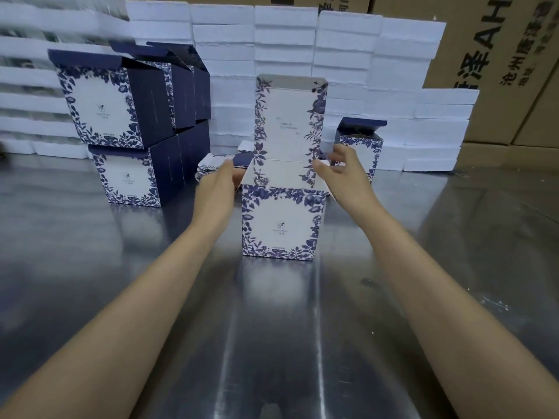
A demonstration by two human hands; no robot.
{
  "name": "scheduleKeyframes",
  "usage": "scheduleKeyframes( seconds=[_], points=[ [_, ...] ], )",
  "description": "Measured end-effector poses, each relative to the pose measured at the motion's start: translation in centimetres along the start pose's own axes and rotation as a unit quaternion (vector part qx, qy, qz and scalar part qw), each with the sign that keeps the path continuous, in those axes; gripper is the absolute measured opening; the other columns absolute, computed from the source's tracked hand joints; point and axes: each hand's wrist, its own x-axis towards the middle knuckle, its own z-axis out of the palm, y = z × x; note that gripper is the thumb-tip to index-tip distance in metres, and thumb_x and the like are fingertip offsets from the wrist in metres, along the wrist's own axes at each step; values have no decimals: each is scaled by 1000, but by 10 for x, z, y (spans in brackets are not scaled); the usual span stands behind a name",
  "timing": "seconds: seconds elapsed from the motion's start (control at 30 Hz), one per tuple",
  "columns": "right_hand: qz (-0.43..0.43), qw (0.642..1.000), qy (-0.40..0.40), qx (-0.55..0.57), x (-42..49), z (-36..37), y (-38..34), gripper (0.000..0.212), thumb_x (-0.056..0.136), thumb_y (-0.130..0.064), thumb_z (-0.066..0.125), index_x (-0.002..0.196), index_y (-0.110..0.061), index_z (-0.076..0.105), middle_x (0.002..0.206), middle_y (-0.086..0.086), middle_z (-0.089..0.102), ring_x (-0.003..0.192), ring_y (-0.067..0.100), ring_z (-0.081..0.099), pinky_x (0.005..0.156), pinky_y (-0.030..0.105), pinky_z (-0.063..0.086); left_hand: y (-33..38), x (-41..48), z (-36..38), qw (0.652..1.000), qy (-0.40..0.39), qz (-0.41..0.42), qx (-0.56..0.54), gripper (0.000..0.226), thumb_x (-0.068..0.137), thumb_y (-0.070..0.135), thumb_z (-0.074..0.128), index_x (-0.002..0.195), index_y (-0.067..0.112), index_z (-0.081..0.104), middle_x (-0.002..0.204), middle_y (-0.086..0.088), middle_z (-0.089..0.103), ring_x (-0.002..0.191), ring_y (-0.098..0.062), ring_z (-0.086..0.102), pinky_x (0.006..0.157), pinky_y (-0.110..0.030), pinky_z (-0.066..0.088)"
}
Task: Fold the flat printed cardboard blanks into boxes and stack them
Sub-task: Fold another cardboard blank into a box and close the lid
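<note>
A white box with a blue floral print [282,228] stands upright on the metal table [272,343] in the middle, its tall lid flap [290,119] raised. My left hand [216,189] is at the box's left side near the top, fingers fairly straight. At the box's upper right corner my right hand [344,170] has its fingers spread; whether it touches the box I cannot tell. A pile of flat blanks [211,166] lies behind the box. Folded boxes stand stacked at the left [121,125].
One more folded box with an open flap [361,146] stands at the right behind my right hand. White foam blocks [302,40] are piled along the back. Brown cartons [499,55] rise at the right.
</note>
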Motion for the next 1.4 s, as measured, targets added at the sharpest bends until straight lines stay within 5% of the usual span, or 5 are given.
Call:
scheduleKeyframes(
  seconds=[0.47,0.8,0.93,1.23,1.4],
  points=[
    [13,997,-42,56,2,-5,-5,32,95,-21,50,70,-27,69,93,-16,63,92,-6,57,84,11,38,-43,-7,21,987,-66,145,-10,54,95,34,54,145,25,38,128,11,57,111,-7,54,90,-12,43],
    [-15,979,-200,-42,1,-13,-9,34,87,-48,65,117,-31,63,127,-14,50,110,-5,50,76,7,39,-33,-9,14,958,-4,276,72,43,82,34,52,124,23,55,137,11,51,127,-1,45,108,-36,39],
    [72,996,-52,18,5,-14,-1,43,99,-46,44,136,-23,49,142,0,45,117,12,47,96,27,40,-33,-11,18,990,11,143,9,98,78,61,60,154,26,8,159,9,9,142,4,13,119,-22,14],
    [108,988,-31,106,5,-26,-13,26,81,-20,57,59,-27,71,123,-6,55,109,15,50,88,33,41,-20,-16,25,990,-7,116,-86,114,83,40,73,152,25,-16,163,5,7,145,-5,23,119,-30,22],
    [-10,996,-87,-29,4,-23,-12,47,88,-7,46,124,-33,62,146,-9,35,125,8,40,94,27,41,-15,-19,28,984,-11,150,-93,108,92,20,66,149,28,-26,157,2,30,137,-3,38,116,-29,29]
  ],
)
